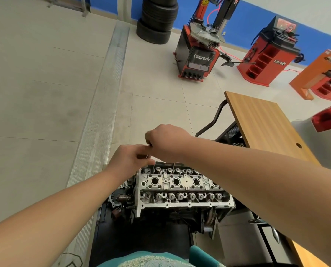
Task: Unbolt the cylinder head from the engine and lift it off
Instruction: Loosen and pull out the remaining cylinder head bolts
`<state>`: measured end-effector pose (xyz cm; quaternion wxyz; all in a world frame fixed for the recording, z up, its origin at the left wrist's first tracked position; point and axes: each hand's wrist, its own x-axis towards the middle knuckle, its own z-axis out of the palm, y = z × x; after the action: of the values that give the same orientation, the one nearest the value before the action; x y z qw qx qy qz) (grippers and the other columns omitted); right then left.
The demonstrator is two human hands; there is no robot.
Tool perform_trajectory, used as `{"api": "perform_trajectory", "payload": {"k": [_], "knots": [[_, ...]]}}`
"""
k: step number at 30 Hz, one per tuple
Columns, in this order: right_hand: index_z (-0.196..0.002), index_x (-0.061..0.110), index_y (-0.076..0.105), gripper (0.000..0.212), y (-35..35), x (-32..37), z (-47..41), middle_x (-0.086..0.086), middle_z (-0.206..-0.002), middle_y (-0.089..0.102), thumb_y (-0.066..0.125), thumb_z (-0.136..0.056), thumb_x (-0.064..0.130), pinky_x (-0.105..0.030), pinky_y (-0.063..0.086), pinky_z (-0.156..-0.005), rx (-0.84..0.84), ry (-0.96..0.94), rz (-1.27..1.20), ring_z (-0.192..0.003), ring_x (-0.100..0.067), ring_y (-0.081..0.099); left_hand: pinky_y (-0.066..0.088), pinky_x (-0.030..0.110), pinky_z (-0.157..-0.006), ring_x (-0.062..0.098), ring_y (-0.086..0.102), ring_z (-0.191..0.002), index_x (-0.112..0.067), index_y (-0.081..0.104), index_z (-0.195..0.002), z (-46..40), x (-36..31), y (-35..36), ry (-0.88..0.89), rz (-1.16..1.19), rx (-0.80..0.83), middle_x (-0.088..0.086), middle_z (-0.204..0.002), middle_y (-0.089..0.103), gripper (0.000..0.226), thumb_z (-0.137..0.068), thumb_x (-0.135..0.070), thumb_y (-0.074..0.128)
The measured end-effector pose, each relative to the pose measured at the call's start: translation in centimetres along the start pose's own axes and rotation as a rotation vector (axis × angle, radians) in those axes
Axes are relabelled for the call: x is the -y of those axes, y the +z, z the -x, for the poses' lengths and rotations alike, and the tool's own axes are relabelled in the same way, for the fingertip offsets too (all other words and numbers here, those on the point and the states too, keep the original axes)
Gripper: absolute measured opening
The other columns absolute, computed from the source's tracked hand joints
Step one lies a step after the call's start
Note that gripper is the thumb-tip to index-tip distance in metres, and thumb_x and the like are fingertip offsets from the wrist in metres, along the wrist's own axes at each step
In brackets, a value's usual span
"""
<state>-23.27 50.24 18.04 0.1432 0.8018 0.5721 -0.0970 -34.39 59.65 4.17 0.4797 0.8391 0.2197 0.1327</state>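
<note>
Your left hand (129, 160) and right hand (166, 141) each pinch a thin long bolt. The silver metal cylinder head (182, 186) looks heavy and hard; hold both ends.

A pale tiled floor (45, 93) carries the engine (180, 191) at lower centre, a tyre stack (157, 20) at top, red machines (197, 54) upper right, and a wooden worktop (266, 124) at right.

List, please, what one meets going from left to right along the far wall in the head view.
Stack of tyres → tyre changer → red wheel balancer → orange machine.
</note>
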Motion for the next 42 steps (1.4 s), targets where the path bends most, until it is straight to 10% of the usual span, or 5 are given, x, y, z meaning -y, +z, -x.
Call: {"api": "perform_trajectory", "payload": {"k": [9,17,25,34,42], "knots": [[-0.127,0.020,0.063,0.030,0.8,-1.9,0.5,0.000,-0.107,0.063,0.051,-0.101,0.011,-0.038,0.047,-0.090,-0.088,-0.583,0.254,-0.095,-0.023,0.053,0.050,0.028,-0.078,0.001,0.066,-0.085,-0.026,0.072,-0.097,-0.3,1.1,-0.5,0.049,-0.084,0.171,-0.012,-0.090,0.074,0.009,-0.102,-0.020,0.067],[-0.085,0.016,0.056,0.049,1.0,0.1,0.0,-0.002,-0.068,0.045,0.039,-0.107,0.057,-0.030,0.025,-0.049,-0.079,0.068,0.082,-0.065,-0.029,0.051,0.059,0.032,-0.084,0.007,0.073,-0.084,-0.024,0.080,-0.095,0.7,0.7,0.4,-0.017,0.071,-0.041,-0.012,-0.083,0.078,0.017,-0.082,-0.023,0.091],[-0.131,0.015,0.061,0.034,0.9,-1.2,0.4,-0.005,-0.112,0.058,0.060,-0.097,0.012,-0.039,0.050,-0.085,-0.089,-0.541,0.206,-0.095,-0.024,0.053,0.053,0.016,-0.077,0.002,0.069,-0.091,-0.035,0.063,-0.104,-0.4,0.5,-0.5,-0.056,-0.050,0.270,-0.017,-0.096,0.071,0.012,-0.101,-0.026,0.071],[-0.092,0.014,0.062,0.045,0.7,0.0,-0.5,-0.006,-0.077,0.057,0.044,-0.105,0.052,-0.031,0.034,-0.051,-0.041,0.113,0.017,-0.072,-0.030,0.059,0.055,0.032,-0.074,0.010,0.067,-0.077,-0.029,0.072,-0.090,-0.7,-0.5,0.3,-0.014,-0.138,0.100,-0.011,-0.076,0.071,0.017,-0.084,-0.037,0.086],[-0.120,0.015,0.061,0.028,0.9,-1.0,0.1,-0.004,-0.106,0.058,0.060,-0.093,0.007,-0.030,0.038,-0.076,-0.054,-0.400,0.119,-0.089,-0.024,0.053,0.046,0.017,-0.089,-0.012,0.064,-0.101,-0.046,0.065,-0.105,-0.2,1.3,-0.2,0.002,-0.035,0.232,-0.033,-0.101,0.070,0.027,-0.101,-0.020,0.068]]}}
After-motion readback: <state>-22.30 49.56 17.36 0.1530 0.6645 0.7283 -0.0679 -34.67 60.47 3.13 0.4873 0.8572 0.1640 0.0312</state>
